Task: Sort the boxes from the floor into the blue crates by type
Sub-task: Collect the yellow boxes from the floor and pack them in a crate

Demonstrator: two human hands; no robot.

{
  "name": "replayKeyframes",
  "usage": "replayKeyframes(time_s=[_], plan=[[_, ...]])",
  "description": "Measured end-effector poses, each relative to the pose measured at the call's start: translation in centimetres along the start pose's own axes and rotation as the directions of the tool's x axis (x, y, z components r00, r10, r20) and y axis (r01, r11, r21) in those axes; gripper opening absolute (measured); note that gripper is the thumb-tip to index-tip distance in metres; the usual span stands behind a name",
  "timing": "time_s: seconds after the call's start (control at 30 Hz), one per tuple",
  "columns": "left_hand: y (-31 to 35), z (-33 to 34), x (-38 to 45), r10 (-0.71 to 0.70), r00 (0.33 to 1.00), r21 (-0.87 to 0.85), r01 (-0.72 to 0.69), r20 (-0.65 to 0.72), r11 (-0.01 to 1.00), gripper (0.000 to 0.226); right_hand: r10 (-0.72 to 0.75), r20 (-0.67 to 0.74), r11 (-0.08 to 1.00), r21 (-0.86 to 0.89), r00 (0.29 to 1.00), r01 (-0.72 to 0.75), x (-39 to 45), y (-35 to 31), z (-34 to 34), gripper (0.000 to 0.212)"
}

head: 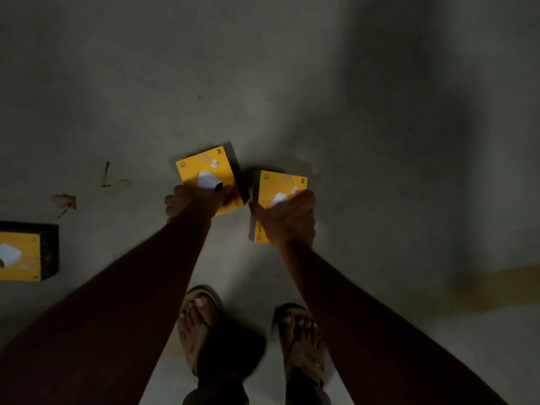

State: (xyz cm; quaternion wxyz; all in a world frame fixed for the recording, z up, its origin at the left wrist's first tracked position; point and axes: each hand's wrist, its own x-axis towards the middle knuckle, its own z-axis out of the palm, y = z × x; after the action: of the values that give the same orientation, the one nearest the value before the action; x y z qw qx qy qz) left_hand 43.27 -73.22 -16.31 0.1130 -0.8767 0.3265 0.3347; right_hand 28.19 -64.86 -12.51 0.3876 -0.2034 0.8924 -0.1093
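Yellow cardboard, two boxes, one per hand. We hold the left box (209, 171) in our left hand (194, 200), grip closed on its near edge, thumb over the printed face. Our right hand (287, 219) has the right box (276, 187), grip closed with fingers laid across the face and the palm hiding the near half. Both boxes carry the same print, a white charger and cable, so we judge them one type, bound for one crate. The two boxes are near each other, corners almost meeting, not clearly touching. Whether they are lifted clear of the floor (292, 83) or only just off it, we cannot tell in this dim light.

Progress: pickup of these two looks done, drop-off not yet. No blue crate in view, so we cannot tell how many are sorted. A third box (20, 255), same yellow print, lies flat on the floor at the left frame edge, well apart from our hands; at least that one is left.

Room: floor ahead and to the right is bare and open. Dry leaves (64, 201) sit left of the left hand, no obstacle. Our sandalled feet (198, 325) stand just below the boxes. A faint yellow floor stripe (496, 285) runs at the right.
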Motion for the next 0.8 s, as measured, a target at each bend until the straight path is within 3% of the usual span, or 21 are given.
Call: replayKeyframes(time_s=[0.17,0.33,0.4,0.5,0.6,0.7,0.8], plan=[[-0.2,0.4,-0.2,-0.033,0.999,-0.150,0.032,-0.003,0.988,0.117,-0.014,0.033,1.000,-0.017,0.999,0.014,0.4,0.6,-0.8,0.107],[0.4,1.2,-0.7,0.022,1.000,-0.082,-0.024,-0.018,0.996,0.102,-0.072,0.108,0.996,-0.040,0.992,0.077,3.1,-0.9,0.0,0.114],[0.4,1.7,-0.1,-0.014,1.000,-0.144,0.015,0.007,0.989,0.096,-0.051,0.204,0.989,0.145,0.978,0.021,4.0,-1.3,0.2,0.083],[1.4,1.6,-0.7,0.001,0.998,-0.175,-0.011,-0.057,0.985,0.087,0.000,0.309,0.916,0.382,0.951,-0.125,4.4,-1.4,-0.5,0.073],[2.6,1.2,-1.2,-0.078,0.997,-0.385,0.071,-0.003,0.920,0.077,-0.148,0.397,0.888,0.457,0.906,-0.055,4.1,-2.0,-0.6,0.049],[2.2,2.0,0.1,-0.060,0.997,-0.564,0.080,0.054,0.822,0.092,-0.222,0.505,0.802,0.580,0.834,-0.138,4.1,-3.1,-1.1,0.038],[1.3,1.3,-0.1,0.050,0.987,-0.644,0.059,0.150,0.763,0.067,-0.228,0.574,0.732,0.634,0.786,-0.250,4.8,-2.5,-0.9,0.043]])
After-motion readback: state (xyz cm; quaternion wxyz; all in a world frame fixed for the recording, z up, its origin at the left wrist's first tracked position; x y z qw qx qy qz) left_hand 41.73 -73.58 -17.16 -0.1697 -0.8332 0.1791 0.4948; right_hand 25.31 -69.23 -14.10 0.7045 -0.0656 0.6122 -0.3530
